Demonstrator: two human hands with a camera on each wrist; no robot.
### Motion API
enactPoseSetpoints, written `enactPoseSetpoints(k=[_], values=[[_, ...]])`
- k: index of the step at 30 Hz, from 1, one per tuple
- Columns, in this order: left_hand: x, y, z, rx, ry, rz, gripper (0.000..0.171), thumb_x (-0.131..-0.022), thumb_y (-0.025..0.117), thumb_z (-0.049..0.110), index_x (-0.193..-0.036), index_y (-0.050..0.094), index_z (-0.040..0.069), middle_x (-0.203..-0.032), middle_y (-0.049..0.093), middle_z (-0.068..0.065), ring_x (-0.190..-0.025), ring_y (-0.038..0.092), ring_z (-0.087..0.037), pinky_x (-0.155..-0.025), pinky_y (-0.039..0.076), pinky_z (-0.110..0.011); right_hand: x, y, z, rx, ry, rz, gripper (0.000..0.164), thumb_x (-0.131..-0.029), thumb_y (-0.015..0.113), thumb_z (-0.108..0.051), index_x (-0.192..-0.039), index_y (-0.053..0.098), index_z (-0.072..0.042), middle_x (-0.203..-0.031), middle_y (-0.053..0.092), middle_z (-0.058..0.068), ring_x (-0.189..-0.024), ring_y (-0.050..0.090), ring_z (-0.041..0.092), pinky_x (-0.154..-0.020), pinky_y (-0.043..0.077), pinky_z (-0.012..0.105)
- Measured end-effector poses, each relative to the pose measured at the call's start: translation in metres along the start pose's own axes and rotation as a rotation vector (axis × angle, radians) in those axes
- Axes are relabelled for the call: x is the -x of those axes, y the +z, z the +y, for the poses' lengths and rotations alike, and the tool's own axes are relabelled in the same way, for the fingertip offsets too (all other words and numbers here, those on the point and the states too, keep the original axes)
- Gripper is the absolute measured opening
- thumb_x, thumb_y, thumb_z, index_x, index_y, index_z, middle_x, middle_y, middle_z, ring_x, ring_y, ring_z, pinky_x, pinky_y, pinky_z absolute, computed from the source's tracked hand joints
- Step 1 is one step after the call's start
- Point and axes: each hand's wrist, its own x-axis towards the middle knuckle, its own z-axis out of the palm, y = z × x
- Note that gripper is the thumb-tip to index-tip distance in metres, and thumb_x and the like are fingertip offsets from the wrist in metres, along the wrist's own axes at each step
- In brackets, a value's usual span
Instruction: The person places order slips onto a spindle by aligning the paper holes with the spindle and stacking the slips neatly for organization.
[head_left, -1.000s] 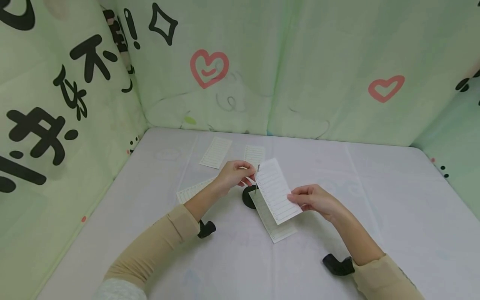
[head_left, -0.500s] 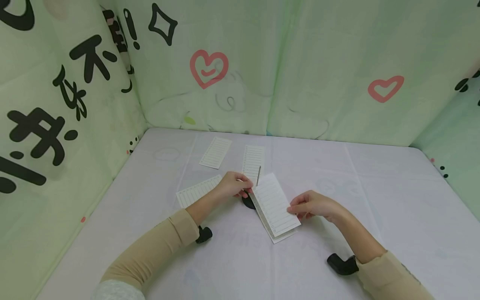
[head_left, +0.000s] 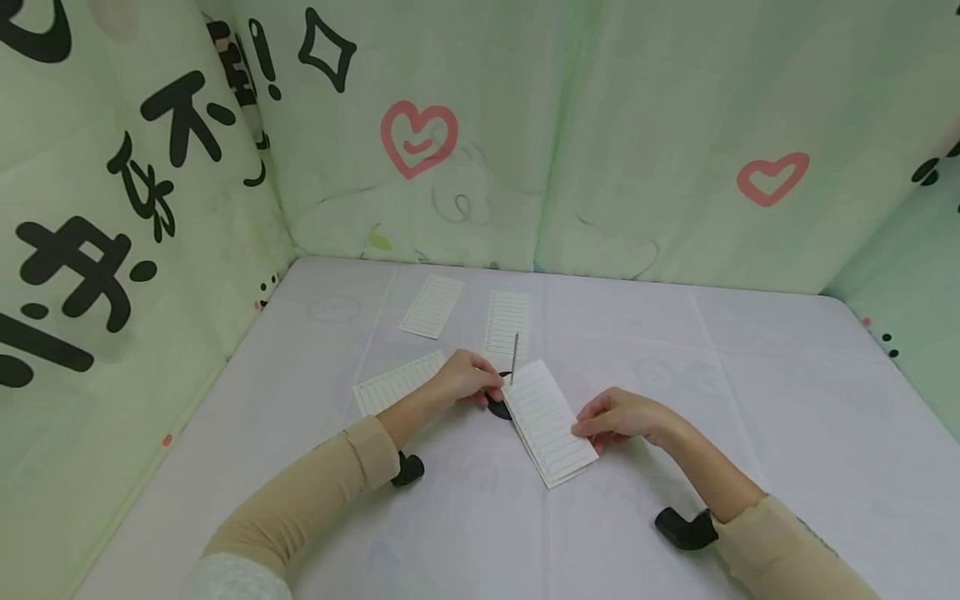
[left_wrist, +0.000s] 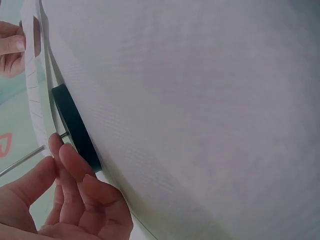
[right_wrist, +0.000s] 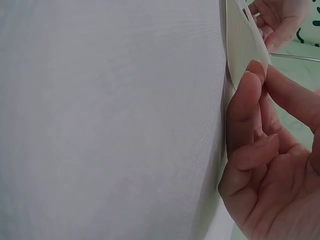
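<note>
A lined paper sheet point(head_left: 551, 425) sits low on the metal spike point(head_left: 515, 358) of a paper spike, the rod coming up through its upper left corner. My left hand point(head_left: 468, 379) pinches that corner beside the rod, thumb above and fingers below. My right hand point(head_left: 626, 415) pinches the sheet's lower right edge between thumb and fingers. Another sheet lies just under it, only its edge point(head_left: 550, 485) showing. The round black base point(left_wrist: 75, 127) is partly covered by the sheets and my left hand.
Three more lined sheets lie on the white tablecloth: one at the back left point(head_left: 432, 306), one behind the spike point(head_left: 507, 321), one partly behind my left forearm point(head_left: 397, 383). Black wrist mounts point(head_left: 686, 529) hang under both sleeves. A pale green curtain point(head_left: 637, 125) surrounds the table.
Both hands have lowered the sheet down the spike, bringing it close over the sheet below. More of the rod now stands out above the paper.
</note>
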Motion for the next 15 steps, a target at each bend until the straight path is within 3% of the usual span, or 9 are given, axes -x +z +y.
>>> enactPoseSetpoints(k=[15], values=[[-0.0027,0.0040,-0.0034,-0.099,-0.003,0.028,0.009,-0.083,0.064,0.010,-0.083,0.066,0.002,-0.061,0.064,-0.002,-0.043,0.052,-0.010,-0.042,0.025,-0.021,-0.0043,0.0056,-0.0014,0.079,0.031,0.014,0.016,-0.082,0.067,-0.018,-0.076,0.067,-0.003,-0.054,0.057,-0.002,-0.046,0.044,0.008,-0.045,0.027,0.020]])
